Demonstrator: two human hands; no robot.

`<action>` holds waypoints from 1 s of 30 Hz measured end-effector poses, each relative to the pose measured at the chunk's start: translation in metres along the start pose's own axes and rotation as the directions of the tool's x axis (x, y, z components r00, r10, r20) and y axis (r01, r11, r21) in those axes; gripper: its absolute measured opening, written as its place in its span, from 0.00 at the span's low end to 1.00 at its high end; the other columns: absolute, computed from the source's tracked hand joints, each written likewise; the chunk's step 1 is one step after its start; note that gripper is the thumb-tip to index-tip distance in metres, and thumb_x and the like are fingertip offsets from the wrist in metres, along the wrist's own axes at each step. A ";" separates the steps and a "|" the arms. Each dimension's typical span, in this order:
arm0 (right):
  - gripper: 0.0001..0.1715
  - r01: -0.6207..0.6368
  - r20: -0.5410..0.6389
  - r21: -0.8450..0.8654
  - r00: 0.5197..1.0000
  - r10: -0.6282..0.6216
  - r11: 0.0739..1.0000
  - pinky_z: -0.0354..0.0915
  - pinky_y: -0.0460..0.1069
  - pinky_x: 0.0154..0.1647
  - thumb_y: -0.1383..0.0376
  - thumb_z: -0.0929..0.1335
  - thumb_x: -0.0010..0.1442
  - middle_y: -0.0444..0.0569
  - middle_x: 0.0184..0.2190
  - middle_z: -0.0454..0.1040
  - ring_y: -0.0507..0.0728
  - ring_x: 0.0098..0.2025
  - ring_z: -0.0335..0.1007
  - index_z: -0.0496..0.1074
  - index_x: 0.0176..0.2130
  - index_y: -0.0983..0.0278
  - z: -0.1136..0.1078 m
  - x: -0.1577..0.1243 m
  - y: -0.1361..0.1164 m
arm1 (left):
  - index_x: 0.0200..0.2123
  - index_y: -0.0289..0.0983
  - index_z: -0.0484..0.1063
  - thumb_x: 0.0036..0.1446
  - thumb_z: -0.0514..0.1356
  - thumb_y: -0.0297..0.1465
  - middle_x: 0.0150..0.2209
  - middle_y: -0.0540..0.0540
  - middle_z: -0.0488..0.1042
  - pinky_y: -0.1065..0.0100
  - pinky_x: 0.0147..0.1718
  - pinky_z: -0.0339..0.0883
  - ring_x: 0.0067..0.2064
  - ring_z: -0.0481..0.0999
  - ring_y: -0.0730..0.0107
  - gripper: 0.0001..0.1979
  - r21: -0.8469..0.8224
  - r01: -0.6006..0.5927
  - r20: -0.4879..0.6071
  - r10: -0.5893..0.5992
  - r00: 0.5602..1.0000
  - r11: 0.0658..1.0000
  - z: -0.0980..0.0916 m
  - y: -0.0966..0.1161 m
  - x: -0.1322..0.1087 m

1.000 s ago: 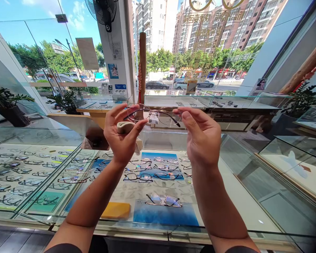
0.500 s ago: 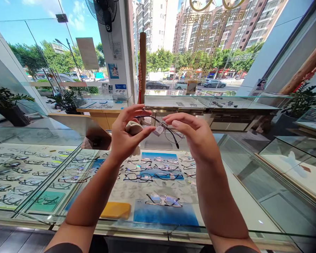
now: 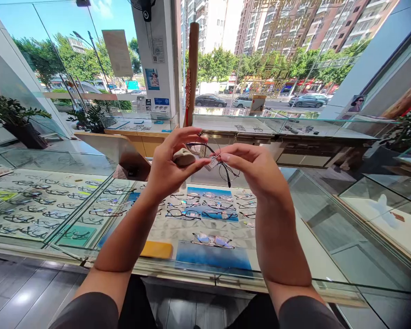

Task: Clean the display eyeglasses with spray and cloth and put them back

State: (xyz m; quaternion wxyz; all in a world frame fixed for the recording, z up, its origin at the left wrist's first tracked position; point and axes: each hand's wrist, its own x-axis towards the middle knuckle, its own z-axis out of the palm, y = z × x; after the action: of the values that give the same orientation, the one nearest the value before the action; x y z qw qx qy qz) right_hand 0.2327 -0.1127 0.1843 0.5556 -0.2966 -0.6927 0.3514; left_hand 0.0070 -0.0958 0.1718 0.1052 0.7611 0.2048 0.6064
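Observation:
Above the glass display case, my left hand (image 3: 173,164) grips a thin-framed pair of glasses (image 3: 229,176) by its left side, with a light grey cloth (image 3: 184,157) tucked in the palm. The fingertips of my right hand (image 3: 255,167) pinch the middle of the same glasses. A dark-tipped temple hangs down between the hands, and a small pale tag is partly hidden near the fingertips.
The glass case (image 3: 267,270) below holds rows of glasses, a blue mat (image 3: 212,259) and a yellow case (image 3: 156,249). A wooden-backed mirror or board (image 3: 123,153) stands to the left. Farther back are a counter (image 3: 304,148) and a wooden post (image 3: 192,68).
The view has tilted down and shifted slightly left. My right fingertips have come inward and now pinch the glasses near the middle; my left hand keeps its hold.

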 end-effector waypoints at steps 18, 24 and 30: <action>0.12 -0.071 -0.105 -0.151 0.993 0.055 0.986 0.76 0.58 0.54 0.57 0.73 0.68 0.52 0.41 0.88 0.62 0.47 0.84 0.84 0.37 0.61 0.098 -0.124 0.038 | 0.36 0.39 0.85 0.64 0.70 0.43 0.34 0.46 0.83 0.66 0.36 0.67 0.35 0.77 0.65 0.13 0.024 0.686 -0.205 -0.668 0.715 0.727 -0.007 0.086 -0.178; 0.09 0.064 -0.206 -0.414 0.965 -0.163 0.908 0.76 0.61 0.55 0.61 0.71 0.72 0.54 0.46 0.88 0.65 0.51 0.85 0.83 0.42 0.59 0.137 -0.178 0.045 | 0.40 0.40 0.88 0.60 0.72 0.44 0.38 0.44 0.86 0.63 0.44 0.72 0.42 0.82 0.58 0.14 -0.166 0.782 -0.185 -0.798 0.574 0.601 0.003 0.105 -0.204; 0.08 0.181 -0.145 -0.630 0.928 -0.344 0.755 0.72 0.61 0.53 0.66 0.69 0.74 0.54 0.49 0.88 0.65 0.51 0.84 0.80 0.46 0.59 0.153 -0.200 0.044 | 0.38 0.38 0.87 0.56 0.74 0.47 0.28 0.47 0.78 0.66 0.31 0.65 0.32 0.74 0.65 0.18 -0.253 0.808 -0.158 -0.847 0.508 0.532 0.000 0.108 -0.218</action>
State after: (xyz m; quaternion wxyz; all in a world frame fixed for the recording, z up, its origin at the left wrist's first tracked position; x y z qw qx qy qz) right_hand 0.1250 -0.2718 0.0157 0.5586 -0.3996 -0.7267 -0.0116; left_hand -0.0123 -0.2885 0.0238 0.4099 0.4731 0.5105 0.5895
